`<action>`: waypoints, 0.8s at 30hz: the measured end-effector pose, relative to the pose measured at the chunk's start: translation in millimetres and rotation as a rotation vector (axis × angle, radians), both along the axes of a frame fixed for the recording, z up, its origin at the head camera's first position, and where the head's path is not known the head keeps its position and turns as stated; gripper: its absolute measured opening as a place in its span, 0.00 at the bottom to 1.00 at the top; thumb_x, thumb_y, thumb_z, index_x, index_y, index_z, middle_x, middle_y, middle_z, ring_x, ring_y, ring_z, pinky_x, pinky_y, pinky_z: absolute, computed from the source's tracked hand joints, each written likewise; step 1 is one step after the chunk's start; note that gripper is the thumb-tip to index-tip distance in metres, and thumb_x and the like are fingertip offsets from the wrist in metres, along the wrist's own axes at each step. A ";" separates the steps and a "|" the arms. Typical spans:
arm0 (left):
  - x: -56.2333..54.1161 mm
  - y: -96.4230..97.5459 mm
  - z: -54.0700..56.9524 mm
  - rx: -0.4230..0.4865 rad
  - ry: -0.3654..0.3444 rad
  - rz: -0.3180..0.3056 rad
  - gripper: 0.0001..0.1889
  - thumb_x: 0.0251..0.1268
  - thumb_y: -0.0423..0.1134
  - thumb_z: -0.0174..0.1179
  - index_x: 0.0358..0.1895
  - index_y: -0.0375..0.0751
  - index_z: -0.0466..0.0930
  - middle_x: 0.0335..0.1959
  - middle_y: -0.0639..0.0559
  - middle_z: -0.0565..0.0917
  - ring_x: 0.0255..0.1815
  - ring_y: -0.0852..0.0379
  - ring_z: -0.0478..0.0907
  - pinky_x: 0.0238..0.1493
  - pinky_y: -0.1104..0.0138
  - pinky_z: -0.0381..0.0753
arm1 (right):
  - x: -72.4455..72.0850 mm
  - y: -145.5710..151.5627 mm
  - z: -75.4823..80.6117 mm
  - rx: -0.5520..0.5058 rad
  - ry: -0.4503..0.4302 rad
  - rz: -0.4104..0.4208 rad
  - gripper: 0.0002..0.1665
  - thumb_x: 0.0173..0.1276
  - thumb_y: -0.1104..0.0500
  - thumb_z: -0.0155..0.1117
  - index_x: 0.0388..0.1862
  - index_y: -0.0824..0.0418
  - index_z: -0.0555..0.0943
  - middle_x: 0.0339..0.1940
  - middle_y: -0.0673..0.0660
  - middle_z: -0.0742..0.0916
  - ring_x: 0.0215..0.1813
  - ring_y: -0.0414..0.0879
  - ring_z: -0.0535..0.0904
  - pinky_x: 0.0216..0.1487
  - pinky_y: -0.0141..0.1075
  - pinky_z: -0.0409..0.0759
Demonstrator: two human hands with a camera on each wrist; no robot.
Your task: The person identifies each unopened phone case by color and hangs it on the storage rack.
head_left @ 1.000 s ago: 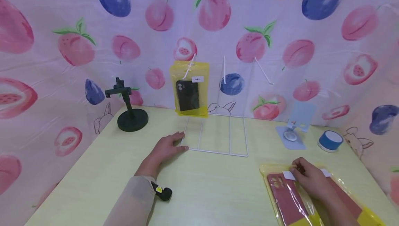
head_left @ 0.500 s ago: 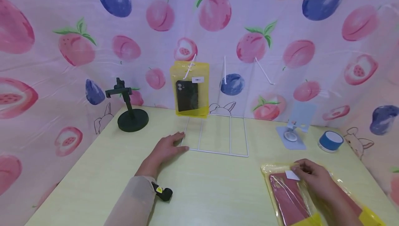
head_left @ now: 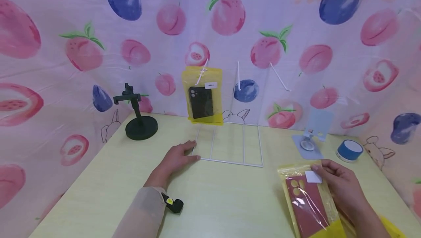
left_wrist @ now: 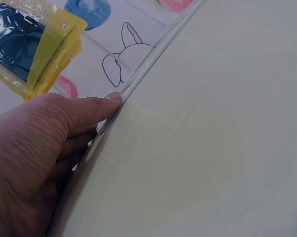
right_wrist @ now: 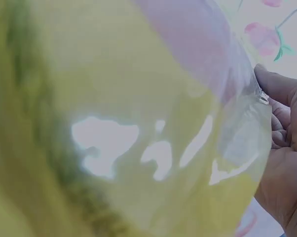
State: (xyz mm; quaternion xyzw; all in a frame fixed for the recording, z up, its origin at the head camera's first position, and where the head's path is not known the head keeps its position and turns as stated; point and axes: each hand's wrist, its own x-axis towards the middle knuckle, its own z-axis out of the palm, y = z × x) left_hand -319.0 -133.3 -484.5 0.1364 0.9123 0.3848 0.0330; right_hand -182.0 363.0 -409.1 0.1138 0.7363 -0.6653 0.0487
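Observation:
My right hand (head_left: 343,183) pinches the top right edge of a clear yellow bag with a red phone case (head_left: 307,205) and a white label inside. The right wrist view shows the bag's glossy plastic (right_wrist: 138,98) up close, with the thumb (right_wrist: 279,86) at its edge. At the front left corner of a white wire display rack (head_left: 230,162), my left hand (head_left: 175,159) rests with thumb and fingers against the base wires. A yellow bag with a black phone case (head_left: 201,102) hangs on the rack's left hook; more bag edges show behind it.
Another yellow bag (head_left: 391,227) lies partly hidden under my right arm. Two bare hooks (head_left: 279,78) stick out to the right of the hanging bag. A black phone stand (head_left: 140,126) is at the left, a pale blue stand (head_left: 307,146) and a blue round tub (head_left: 349,151) at the right.
My right hand has lifted the red phone case bag off the bag beside it and tilted it up towards me. The left hand stays at the rack's corner.

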 end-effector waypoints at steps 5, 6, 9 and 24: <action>1.0 -0.1 0.1 -0.002 0.005 -0.004 0.35 0.64 0.53 0.67 0.74 0.48 0.70 0.75 0.49 0.68 0.78 0.48 0.60 0.77 0.51 0.57 | 2.6 -7.8 9.8 -0.025 0.067 -0.009 0.26 0.67 0.43 0.69 0.57 0.57 0.78 0.45 0.49 0.90 0.42 0.48 0.88 0.44 0.48 0.87; 1.3 -0.1 0.3 0.001 0.006 -0.004 0.35 0.64 0.53 0.67 0.74 0.48 0.70 0.75 0.49 0.68 0.78 0.47 0.60 0.77 0.51 0.57 | 3.0 -9.7 12.4 -0.011 0.089 -0.014 0.26 0.67 0.44 0.70 0.56 0.58 0.79 0.43 0.50 0.90 0.41 0.46 0.88 0.43 0.46 0.88; 1.5 -0.7 0.8 0.007 0.004 0.002 0.35 0.64 0.53 0.67 0.74 0.48 0.70 0.75 0.50 0.68 0.78 0.48 0.59 0.77 0.51 0.56 | 3.2 -17.6 23.1 0.068 0.158 -0.030 0.24 0.67 0.45 0.70 0.53 0.59 0.80 0.40 0.49 0.90 0.39 0.42 0.86 0.40 0.36 0.87; 0.2 -4.1 -2.0 0.017 0.007 0.001 0.35 0.64 0.54 0.67 0.73 0.51 0.71 0.75 0.52 0.68 0.78 0.50 0.59 0.77 0.51 0.56 | -26.4 -92.3 82.3 0.324 0.462 -0.092 0.19 0.70 0.46 0.68 0.51 0.57 0.83 0.36 0.44 0.89 0.38 0.39 0.84 0.39 0.25 0.83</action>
